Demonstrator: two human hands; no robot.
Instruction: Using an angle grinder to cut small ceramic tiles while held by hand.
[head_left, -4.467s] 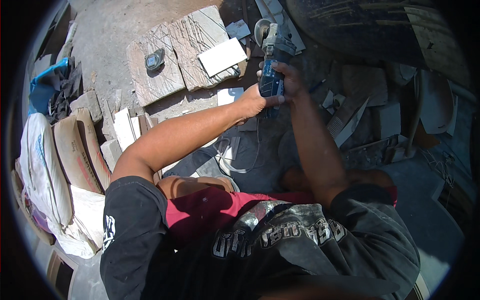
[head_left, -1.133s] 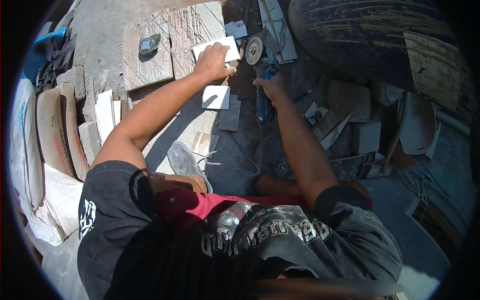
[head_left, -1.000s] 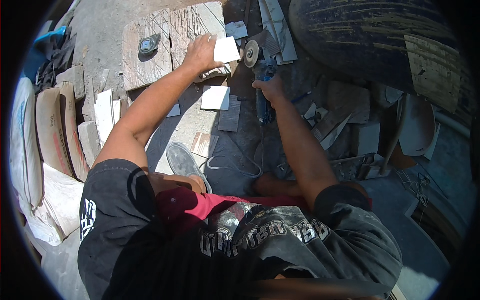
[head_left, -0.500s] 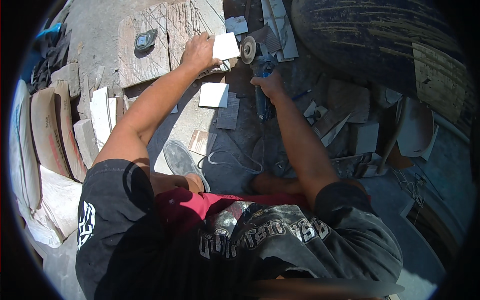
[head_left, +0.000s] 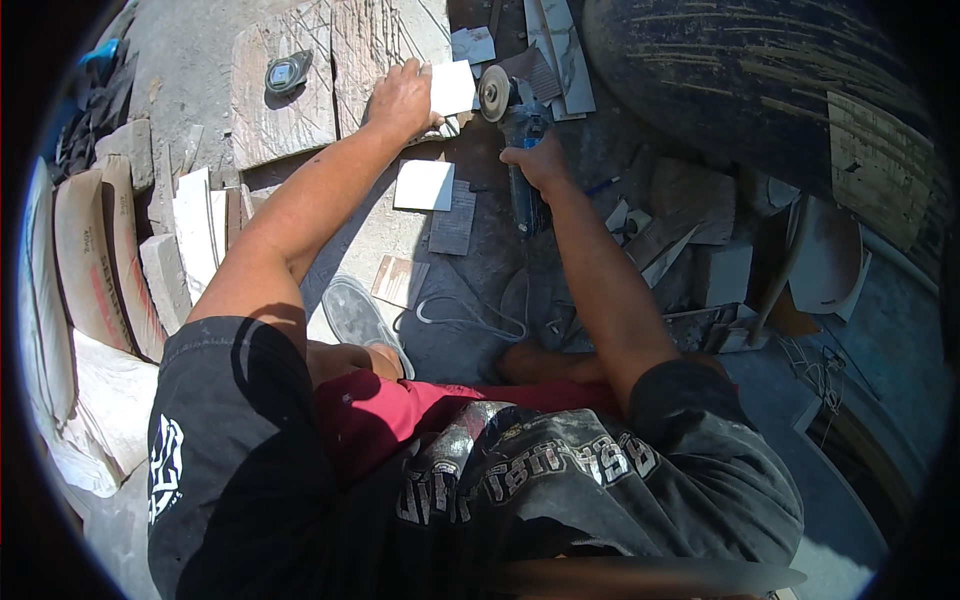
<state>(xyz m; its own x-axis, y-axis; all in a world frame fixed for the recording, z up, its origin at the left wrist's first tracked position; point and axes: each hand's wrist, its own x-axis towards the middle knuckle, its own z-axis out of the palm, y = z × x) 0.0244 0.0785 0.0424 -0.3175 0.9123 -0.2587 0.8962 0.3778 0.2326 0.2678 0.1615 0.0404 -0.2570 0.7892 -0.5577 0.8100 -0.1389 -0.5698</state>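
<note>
My left hand [head_left: 402, 100] grips a small white tile [head_left: 453, 88] at the right edge of a scored, worn slab [head_left: 375, 45]. Wrapped round the body of a blue angle grinder [head_left: 524, 135] is my right hand [head_left: 538, 160]. The grinder's round disc [head_left: 494, 93] stands just right of the tile's edge, with little or no gap between them; whether they touch I cannot tell. A tape measure [head_left: 287, 74] lies on the left part of the slab. Below the slab, another white tile [head_left: 424, 185] overlaps a grey ribbed piece [head_left: 453, 220].
Filled sacks [head_left: 90, 260] stand at the left beside upright tile offcuts [head_left: 197, 235]. A grey cord [head_left: 470, 310] loops on the ground near my shoe [head_left: 358, 315]. Broken pieces and a white block [head_left: 722, 274] lie at the right, under a large dark drum [head_left: 740, 80].
The white tile in my left hand has shifted slightly right relative to the slab. The grinder stays close beside it, its disc turned a little. The whole view has moved slightly.
</note>
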